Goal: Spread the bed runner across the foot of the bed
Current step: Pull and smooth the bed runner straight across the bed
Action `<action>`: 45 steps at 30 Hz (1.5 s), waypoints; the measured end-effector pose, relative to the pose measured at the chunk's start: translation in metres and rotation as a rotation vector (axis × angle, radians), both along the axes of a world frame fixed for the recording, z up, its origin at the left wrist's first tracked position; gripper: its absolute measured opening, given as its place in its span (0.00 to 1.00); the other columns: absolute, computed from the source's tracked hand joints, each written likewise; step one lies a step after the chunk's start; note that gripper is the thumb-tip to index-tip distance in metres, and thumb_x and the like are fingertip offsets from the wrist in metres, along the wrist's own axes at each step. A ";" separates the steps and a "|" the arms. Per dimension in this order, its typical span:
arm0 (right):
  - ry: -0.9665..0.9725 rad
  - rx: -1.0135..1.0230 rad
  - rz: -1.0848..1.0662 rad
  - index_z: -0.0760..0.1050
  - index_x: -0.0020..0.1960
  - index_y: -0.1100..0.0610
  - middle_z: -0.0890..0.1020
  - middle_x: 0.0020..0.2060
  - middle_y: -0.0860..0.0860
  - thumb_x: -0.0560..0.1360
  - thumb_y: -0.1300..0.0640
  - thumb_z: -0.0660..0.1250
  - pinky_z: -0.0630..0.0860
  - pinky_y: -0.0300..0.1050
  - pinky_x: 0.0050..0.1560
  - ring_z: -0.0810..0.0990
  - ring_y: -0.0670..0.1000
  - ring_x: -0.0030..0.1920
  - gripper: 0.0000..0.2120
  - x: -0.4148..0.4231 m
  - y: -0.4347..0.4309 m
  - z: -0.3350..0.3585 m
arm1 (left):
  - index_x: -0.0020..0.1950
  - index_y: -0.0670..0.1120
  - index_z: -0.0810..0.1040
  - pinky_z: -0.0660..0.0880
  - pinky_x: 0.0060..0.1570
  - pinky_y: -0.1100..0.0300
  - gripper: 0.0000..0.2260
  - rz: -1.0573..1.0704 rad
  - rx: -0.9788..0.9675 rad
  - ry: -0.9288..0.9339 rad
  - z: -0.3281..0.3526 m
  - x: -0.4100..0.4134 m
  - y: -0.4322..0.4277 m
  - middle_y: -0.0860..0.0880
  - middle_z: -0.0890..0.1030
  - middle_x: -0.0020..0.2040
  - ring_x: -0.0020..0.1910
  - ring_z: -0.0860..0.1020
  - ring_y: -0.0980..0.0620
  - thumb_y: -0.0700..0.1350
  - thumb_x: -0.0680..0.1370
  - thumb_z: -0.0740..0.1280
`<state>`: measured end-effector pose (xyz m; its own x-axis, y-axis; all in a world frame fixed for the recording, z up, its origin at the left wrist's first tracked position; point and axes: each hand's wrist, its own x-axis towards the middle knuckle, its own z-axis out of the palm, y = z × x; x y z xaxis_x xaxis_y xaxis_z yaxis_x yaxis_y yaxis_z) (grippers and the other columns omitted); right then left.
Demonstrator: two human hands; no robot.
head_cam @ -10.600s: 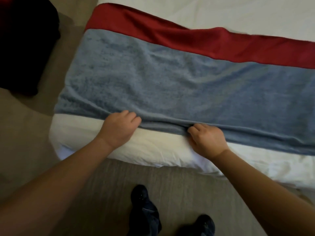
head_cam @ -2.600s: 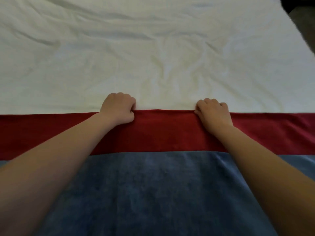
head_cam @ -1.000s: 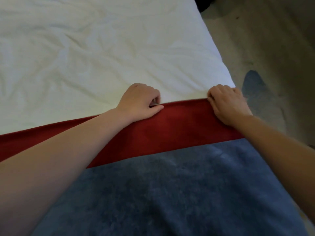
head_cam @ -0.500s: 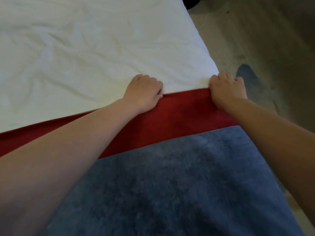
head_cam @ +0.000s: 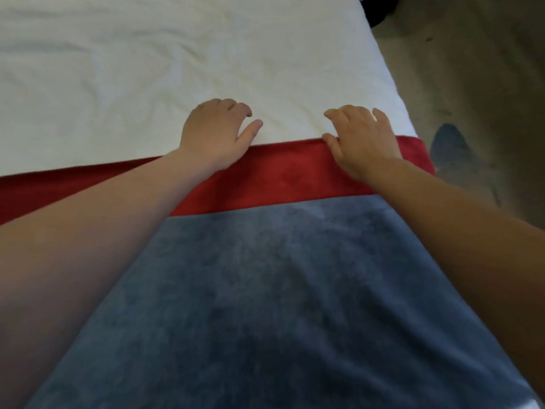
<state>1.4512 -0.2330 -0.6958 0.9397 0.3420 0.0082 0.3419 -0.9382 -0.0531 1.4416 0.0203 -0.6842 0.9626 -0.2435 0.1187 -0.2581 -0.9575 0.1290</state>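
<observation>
Both of our hands sit at the far edge of the bed runner point(head_cam: 295, 290), the one bordering the white sheet. Our left hand point(head_cam: 213, 137) rests with its heel on the red band point(head_cam: 283, 175) and its fingers point(head_cam: 233, 106) reaching onto the sheet point(head_cam: 147, 69), spread and loosely curled, so this grip is slack and has hold of nothing. Our right hand point(head_cam: 361, 140) is likewise unclenched, thumb at the band's edge, fingers fanned over the sheet; whether any fold is pinched beneath it we cannot tell.

From where we lean, the runner lies under our forearms and back toward us, blue plush nearest, red band beyond. Its long axis runs left to right across the bed point(head_cam: 383, 69), square to our reach. Our right hand is the nearer one to the runner's right end, which drops over the bed's side toward the carpet point(head_cam: 486, 84); a dark shape, seemingly that hanging end, shows beside the corner.

We judge the coming move to be a sideways smoothing along that axis, away from centre.
</observation>
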 end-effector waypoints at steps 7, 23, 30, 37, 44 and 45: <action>0.023 -0.007 0.026 0.61 0.73 0.51 0.69 0.68 0.54 0.80 0.46 0.53 0.56 0.61 0.70 0.65 0.55 0.70 0.23 -0.087 0.083 0.021 | 0.61 0.45 0.76 0.69 0.57 0.49 0.21 0.015 0.045 0.047 0.012 -0.097 0.078 0.43 0.79 0.58 0.57 0.75 0.40 0.57 0.80 0.53; 0.217 -0.145 -0.045 0.61 0.72 0.49 0.71 0.65 0.50 0.79 0.45 0.54 0.57 0.59 0.69 0.67 0.52 0.68 0.23 -0.349 0.132 0.004 | 0.60 0.48 0.74 0.65 0.63 0.51 0.22 -0.013 0.019 0.246 -0.012 -0.350 0.114 0.47 0.77 0.59 0.59 0.73 0.45 0.61 0.78 0.52; 0.204 -0.165 -0.151 0.67 0.67 0.53 0.73 0.62 0.52 0.76 0.51 0.62 0.71 0.51 0.58 0.74 0.55 0.60 0.21 -0.399 0.048 -0.020 | 0.58 0.49 0.73 0.69 0.56 0.53 0.16 -0.223 -0.038 0.290 -0.038 -0.391 0.016 0.48 0.76 0.57 0.57 0.73 0.46 0.54 0.74 0.61; 0.095 -0.211 -0.074 0.75 0.45 0.58 0.77 0.40 0.55 0.60 0.62 0.72 0.72 0.50 0.37 0.76 0.59 0.39 0.14 -0.408 -0.030 -0.025 | 0.51 0.47 0.75 0.70 0.40 0.53 0.10 -0.357 -0.050 0.238 -0.047 -0.392 -0.088 0.48 0.76 0.48 0.47 0.74 0.46 0.47 0.71 0.64; -0.126 -0.172 -0.011 0.75 0.38 0.58 0.75 0.31 0.54 0.62 0.66 0.70 0.70 0.46 0.30 0.75 0.56 0.30 0.07 -0.395 -0.095 -0.033 | 0.35 0.47 0.76 0.66 0.25 0.58 0.04 -0.500 0.085 -0.003 -0.038 -0.379 -0.151 0.49 0.75 0.31 0.29 0.73 0.48 0.38 0.66 0.66; -0.135 -0.146 -0.017 0.75 0.37 0.58 0.75 0.30 0.54 0.61 0.66 0.70 0.71 0.46 0.28 0.74 0.57 0.29 0.08 -0.395 -0.103 -0.033 | 0.34 0.47 0.76 0.65 0.24 0.60 0.05 -0.514 0.099 -0.019 -0.037 -0.377 -0.157 0.49 0.75 0.30 0.27 0.73 0.49 0.37 0.65 0.67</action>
